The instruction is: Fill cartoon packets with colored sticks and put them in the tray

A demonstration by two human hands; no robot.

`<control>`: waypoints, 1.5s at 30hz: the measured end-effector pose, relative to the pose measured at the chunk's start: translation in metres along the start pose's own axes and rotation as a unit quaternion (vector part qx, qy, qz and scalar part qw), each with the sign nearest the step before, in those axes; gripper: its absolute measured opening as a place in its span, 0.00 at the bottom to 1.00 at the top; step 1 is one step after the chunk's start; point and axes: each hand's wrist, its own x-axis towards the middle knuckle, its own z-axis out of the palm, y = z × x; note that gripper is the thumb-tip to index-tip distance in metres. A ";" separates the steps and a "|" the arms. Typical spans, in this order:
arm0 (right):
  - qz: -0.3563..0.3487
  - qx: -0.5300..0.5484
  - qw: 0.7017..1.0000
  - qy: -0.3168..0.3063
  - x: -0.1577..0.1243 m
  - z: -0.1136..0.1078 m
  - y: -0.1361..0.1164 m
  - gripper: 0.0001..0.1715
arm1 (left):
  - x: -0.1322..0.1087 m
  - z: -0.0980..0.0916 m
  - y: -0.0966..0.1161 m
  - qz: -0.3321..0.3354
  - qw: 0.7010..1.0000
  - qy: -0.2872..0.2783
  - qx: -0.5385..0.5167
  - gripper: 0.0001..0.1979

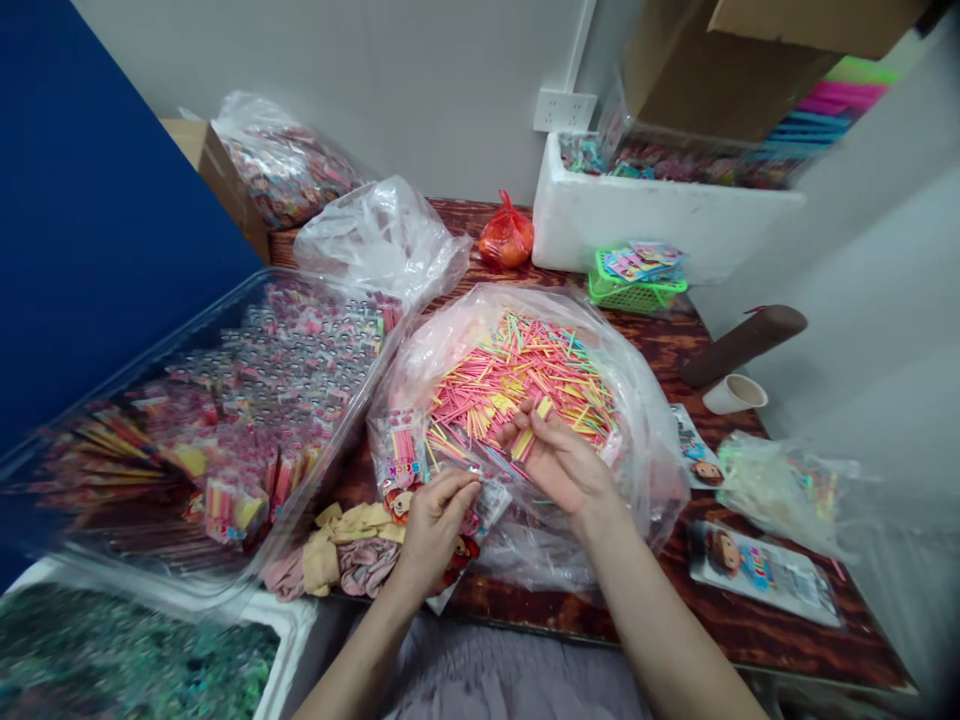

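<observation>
My right hand [561, 455] is closed around a small bunch of pink and yellow sticks [529, 432], held over the front of a big clear plastic bag [649, 440]. A heap of thin pink, yellow and green sticks [517, 375] fills that bag. My left hand [441, 515] pinches the top edge of a printed plastic packet [491, 503], which it partly hides. Just left of the bag lies a packet with pink sticks inside [403, 450], marked "Stick".
On the left stands a clear tray [375, 375] of filled packets. Crumpled cloth [352, 545] lies before it. Toward the back are a red bag [507, 238], a green basket [637, 290] and a white foam box [637, 220]. A paper cup [735, 394] and flat packets [761, 572] sit right.
</observation>
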 end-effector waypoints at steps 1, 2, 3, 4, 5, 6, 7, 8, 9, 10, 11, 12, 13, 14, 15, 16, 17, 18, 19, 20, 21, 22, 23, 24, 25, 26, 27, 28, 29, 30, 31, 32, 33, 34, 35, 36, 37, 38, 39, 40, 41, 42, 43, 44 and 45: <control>-0.003 0.002 1.000 -0.004 -0.001 0.004 0.003 0.07 | -0.001 0.001 -0.001 -0.008 1.000 0.001 -0.008 0.10; -0.003 -0.002 1.000 -0.006 -0.002 0.007 0.007 0.07 | -0.002 0.002 -0.001 -0.018 1.000 0.004 -0.016 0.10; -0.002 -0.012 1.000 -0.004 -0.004 0.009 0.012 0.08 | -0.003 0.003 -0.002 -0.026 0.999 0.007 -0.024 0.10; -0.003 -0.025 1.000 -0.001 -0.006 0.010 0.016 0.09 | -0.004 0.003 -0.003 -0.033 0.999 0.009 -0.031 0.10; -0.005 -0.040 0.999 0.005 -0.008 0.010 0.020 0.10 | -0.004 0.004 -0.004 -0.038 0.999 0.012 -0.037 0.10; -0.010 -0.055 0.998 0.011 -0.011 0.010 0.023 0.10 | -0.005 0.004 -0.004 -0.041 0.998 0.014 -0.043 0.10; -0.016 -0.068 0.997 0.018 -0.014 0.010 0.026 0.10 | -0.005 0.004 -0.004 -0.043 0.998 0.015 -0.048 0.10; -0.025 -0.079 0.996 0.027 -0.018 0.010 0.028 0.09 | -0.005 0.004 -0.004 -0.044 0.998 0.015 -0.050 0.10; -0.035 -0.084 0.995 0.038 -0.021 0.010 0.029 0.08 | -0.006 0.003 -0.003 -0.044 0.998 0.015 -0.051 0.10; -0.045 -0.086 0.994 0.049 -0.024 0.010 0.029 0.08 | -0.006 0.003 -0.002 -0.045 0.998 0.016 -0.050 0.11; -0.054 -0.086 0.993 0.061 -0.026 0.011 0.029 0.08 | -0.006 0.003 -0.002 -0.047 0.998 0.016 -0.047 0.11; -0.059 -0.084 0.992 0.071 -0.028 0.011 0.029 0.08 | -0.007 0.002 -0.002 -0.051 0.998 0.016 -0.046 0.11; -0.062 -0.084 0.991 0.079 -0.030 0.011 0.029 0.09 | -0.007 0.002 -0.001 -0.053 0.997 0.016 -0.046 0.12; -0.061 -0.085 0.991 0.085 -0.031 0.011 0.029 0.09 | -0.008 0.002 -0.001 -0.054 0.997 0.014 -0.048 0.12; -0.058 -0.092 0.990 0.089 -0.032 0.011 0.029 0.10 | -0.008 0.003 -0.001 -0.052 0.997 0.012 -0.050 0.12; -0.055 -0.103 0.989 0.091 -0.033 0.011 0.030 0.11 | -0.009 0.003 -0.001 -0.046 0.998 0.011 -0.052 0.12; -0.054 -0.120 0.987 0.091 -0.034 0.011 0.032 0.11 | -0.009 0.004 -0.001 -0.039 0.998 0.012 -0.052 0.11; -0.053 -0.143 0.985 0.085 -0.034 0.011 0.033 0.10 | -0.009 0.004 0.000 -0.031 0.998 0.012 -0.051 0.11; -0.052 -0.176 0.980 0.075 -0.035 0.011 0.035 0.10 | -0.009 0.004 0.001 -0.025 0.998 0.012 -0.051 0.11; -0.050 -0.217 0.973 0.060 -0.037 0.011 0.036 0.09 | -0.009 0.005 0.002 -0.021 0.998 0.013 -0.054 0.10; -0.045 -0.263 0.963 0.042 -0.038 0.011 0.037 0.10 | -0.009 0.004 0.002 -0.020 0.998 0.015 -0.060 0.10; -0.040 -0.307 0.951 0.025 -0.039 0.011 0.038 0.11 | -0.009 0.004 0.003 -0.022 0.997 0.017 -0.068 0.10; -0.037 -0.343 0.938 0.010 -0.041 0.011 0.038 0.13 | -0.009 0.003 0.003 -0.027 0.996 0.019 -0.079 0.09; -0.039 -0.370 0.928 0.003 -0.042 0.012 0.039 0.16 | -0.009 0.001 0.003 -0.032 0.995 0.023 -0.089 0.09; -0.051 -0.385 0.921 0.004 -0.044 0.013 0.039 0.19 | -0.009 -0.001 0.002 -0.037 0.994 0.028 -0.098 0.10; -0.073 -0.392 0.917 0.011 -0.045 0.015 0.040 0.21 | -0.008 -0.003 0.002 -0.042 0.993 0.033 -0.105 0.10; -0.105 -0.396 0.912 0.025 -0.046 0.017 0.040 0.22 | -0.008 -0.005 0.001 -0.045 0.992 0.038 -0.110 0.10; -0.141 -0.406 0.902 0.039 -0.047 0.019 0.041 0.20 | -0.008 -0.007 0.001 -0.048 0.992 0.043 -0.112 0.10; -0.174 -0.426 0.887 0.046 -0.047 0.022 0.042 0.16 | -0.007 -0.009 0.001 -0.051 0.991 0.047 -0.114 0.10; -0.199 -0.454 0.867 0.043 -0.046 0.025 0.043 0.12 | -0.006 -0.012 0.001 -0.053 0.991 0.052 -0.115 0.10; -0.214 -0.487 0.847 0.029 -0.046 0.028 0.044 0.08 | -0.005 -0.014 0.002 -0.056 0.990 0.058 -0.115 0.10; -0.219 -0.519 0.826 0.008 -0.045 0.032 0.045 0.06 | -0.004 -0.017 0.002 -0.060 0.990 0.064 -0.114 0.10; -0.219 -0.545 0.809 -0.014 -0.044 0.036 0.046 0.07 | -0.003 -0.020 0.002 -0.065 0.989 0.070 -0.115 0.10; -0.218 -0.561 0.798 -0.033 -0.043 0.039 0.046 0.07 | -0.003 -0.023 0.001 -0.071 0.988 0.076 -0.116 0.10; -0.217 -0.564 0.796 -0.046 -0.042 0.042 0.047 0.08 | -0.002 -0.027 0.001 -0.075 0.987 0.081 -0.117 0.10; -0.216 -0.555 0.802 -0.051 -0.041 0.044 0.047 0.08 | -0.001 -0.031 0.000 -0.078 0.986 0.086 -0.120 0.10; -0.211 -0.536 0.816 -0.049 -0.039 0.044 0.046 0.09 | 0.000 -0.036 -0.002 -0.080 0.985 0.093 -0.123 0.10; -0.203 -0.511 0.834 -0.040 -0.036 0.042 0.045 0.10 | 0.001 -0.041 -0.002 -0.083 0.983 0.104 -0.130 0.10; -0.194 -0.489 0.850 -0.024 -0.032 0.037 0.042 0.10 | 0.001 -0.047 -0.003 -0.087 0.980 0.115 -0.140 0.10; -0.188 -0.477 0.859 -0.003 -0.025 0.029 0.038 0.10 | 0.002 -0.053 -0.002 -0.092 0.975 0.127 -0.155 0.11; -0.188 -0.477 0.858 0.023 -0.017 0.019 0.033 0.10 | 0.002 -0.059 -0.001 -0.099 0.970 0.138 -0.175 0.11; -0.196 -0.505 0.839 0.045 -0.006 0.006 0.028 0.09 | 0.003 -0.064 0.001 -0.106 0.963 0.147 -0.199 0.12; -0.220 -0.542 0.808 0.071 0.006 -0.009 0.021 0.08 | 0.003 -0.069 0.003 -0.114 0.955 0.154 -0.225 0.13; -0.243 -0.585 0.768 0.093 0.019 -0.024 0.015 0.08 | 0.003 -0.073 0.006 -0.124 0.947 0.159 -0.251 0.13; -0.269 -0.635 0.715 0.117 0.032 -0.038 0.008 0.08 | 0.004 -0.076 0.008 -0.136 0.938 0.163 -0.275 0.14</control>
